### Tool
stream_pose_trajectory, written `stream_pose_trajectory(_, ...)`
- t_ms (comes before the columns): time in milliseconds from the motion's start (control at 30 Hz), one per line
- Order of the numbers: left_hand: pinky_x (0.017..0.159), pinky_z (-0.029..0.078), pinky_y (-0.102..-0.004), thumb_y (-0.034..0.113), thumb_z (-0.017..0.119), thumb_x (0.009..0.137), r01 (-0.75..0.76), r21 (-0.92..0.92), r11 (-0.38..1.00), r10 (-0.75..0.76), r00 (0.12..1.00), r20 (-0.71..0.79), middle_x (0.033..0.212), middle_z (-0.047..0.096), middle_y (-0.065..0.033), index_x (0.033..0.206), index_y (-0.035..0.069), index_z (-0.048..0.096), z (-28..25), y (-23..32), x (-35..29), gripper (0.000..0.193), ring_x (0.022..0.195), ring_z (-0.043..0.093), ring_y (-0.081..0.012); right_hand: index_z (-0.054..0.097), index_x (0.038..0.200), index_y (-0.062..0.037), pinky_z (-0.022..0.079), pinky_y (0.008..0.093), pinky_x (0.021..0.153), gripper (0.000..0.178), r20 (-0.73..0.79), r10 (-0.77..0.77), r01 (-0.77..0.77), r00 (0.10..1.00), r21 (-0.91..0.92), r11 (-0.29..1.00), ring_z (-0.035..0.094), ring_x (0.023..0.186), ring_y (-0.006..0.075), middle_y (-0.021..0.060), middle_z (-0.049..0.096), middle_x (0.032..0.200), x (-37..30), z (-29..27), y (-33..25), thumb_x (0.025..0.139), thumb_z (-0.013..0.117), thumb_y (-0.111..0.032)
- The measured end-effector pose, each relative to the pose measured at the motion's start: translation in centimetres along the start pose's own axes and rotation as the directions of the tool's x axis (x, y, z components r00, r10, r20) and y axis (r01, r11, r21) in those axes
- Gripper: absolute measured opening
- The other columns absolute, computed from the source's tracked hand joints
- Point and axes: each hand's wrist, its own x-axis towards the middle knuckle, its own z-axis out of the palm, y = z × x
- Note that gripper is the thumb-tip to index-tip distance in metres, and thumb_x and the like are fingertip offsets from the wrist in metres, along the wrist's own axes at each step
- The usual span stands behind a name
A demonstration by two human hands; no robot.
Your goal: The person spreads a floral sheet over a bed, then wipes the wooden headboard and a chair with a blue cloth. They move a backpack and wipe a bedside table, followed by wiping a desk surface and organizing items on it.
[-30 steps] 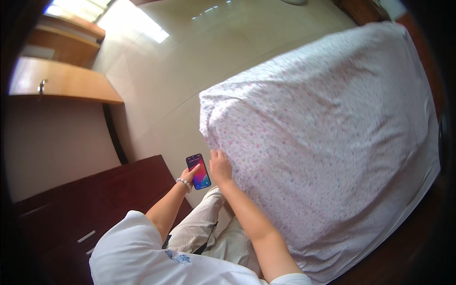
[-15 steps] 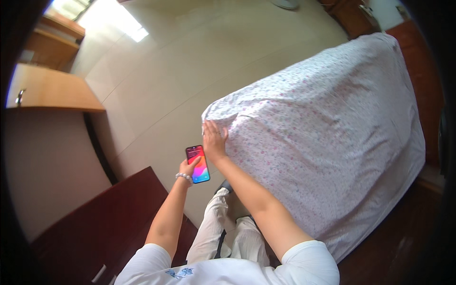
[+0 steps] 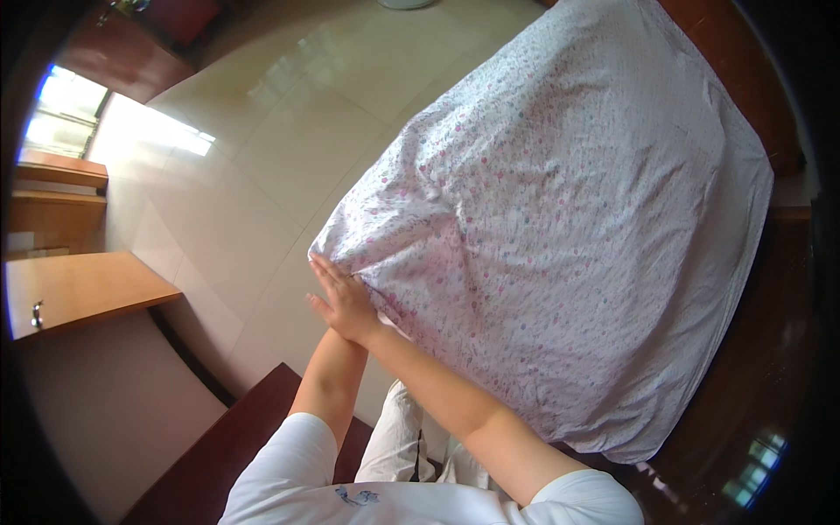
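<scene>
My right hand (image 3: 347, 304) lies at the near left corner of a white floral bedsheet (image 3: 560, 227). Its fingers stretch toward the corner fold, and the thumb stands apart to the left. My left forearm (image 3: 334, 376) comes up from below and ends behind my right wrist. The left hand itself is hidden there, so its fingers cannot be seen. No phone shows at this moment. Creases run across the sheet from the corner under my right hand.
A wooden cabinet (image 3: 92, 284) with a metal handle stands at the left. Below it is a dark red furniture panel (image 3: 219, 437). Glossy floor tiles (image 3: 289, 149) spread beyond the corner. Dark brown wood (image 3: 744, 350) borders the sheet at right.
The phone in my left hand has gone out of sight, and that hand is now behind my right wrist. My right hand has turned over at the sheet's corner. The view has shifted.
</scene>
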Motion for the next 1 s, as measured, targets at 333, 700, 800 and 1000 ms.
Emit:
stream_pose_trajectory(333,0.101,0.038,-0.0367,0.040,0.042,0.097,-0.335,-0.239,0.911,0.408,0.814,0.414,0.132,0.046,-0.0100,0.133,0.004,0.041,-3.6,12.3,-0.4,0.051,0.118,0.046,-0.0242,0.037,0.138,0.0031,0.033,0.0384,0.107,0.058,0.162,0.096,-0.130,0.982,0.217,0.968,0.036,0.133,0.0304,0.0131,0.034,0.147,-1.6,3.1,2.5,0.093,0.052,-0.030)
stream_pose_trajectory(700,0.112,0.025,-0.0438,0.043,0.038,0.095,-0.264,0.915,-0.305,0.525,0.755,0.393,0.148,0.032,-0.0120,0.143,0.008,0.033,-4.3,24.2,4.6,0.059,0.135,0.031,-0.0281,0.028,0.145,-0.0053,0.017,0.0474,0.114,0.065,0.391,0.178,-0.152,0.903,-0.098,0.984,0.026,0.138,0.0340,0.0134,0.026,0.152,0.2,9.1,8.7,0.089,0.051,-0.029)
stream_pose_trajectory(800,0.110,0.026,-0.0463,0.038,0.038,0.093,-0.256,0.256,0.932,0.356,0.777,-0.518,0.142,0.042,-0.0136,0.138,0.005,0.042,-5.7,23.2,0.6,0.056,0.132,0.037,-0.0302,0.029,0.145,-0.0081,0.017,0.0456,0.115,0.065,0.520,0.257,-0.287,0.815,-0.023,0.958,0.022,0.140,0.0351,0.0158,0.023,0.153,-1.5,6.5,6.2,0.086,0.054,-0.019)
stream_pose_trajectory(1000,0.108,0.031,-0.0445,0.019,0.063,0.082,-0.349,0.864,-0.363,0.742,0.452,0.494,0.131,0.049,-0.0205,0.125,0.004,0.054,9.7,11.0,-0.4,0.046,0.125,0.042,-0.0379,0.063,0.114,-0.0057,0.027,0.0445,0.110,0.031,0.028,0.001,-0.005,1.000,0.142,0.990,0.037,0.131,0.0352,0.0176,0.046,0.137,-9.6,1.4,6.5,0.084,0.055,-0.008)
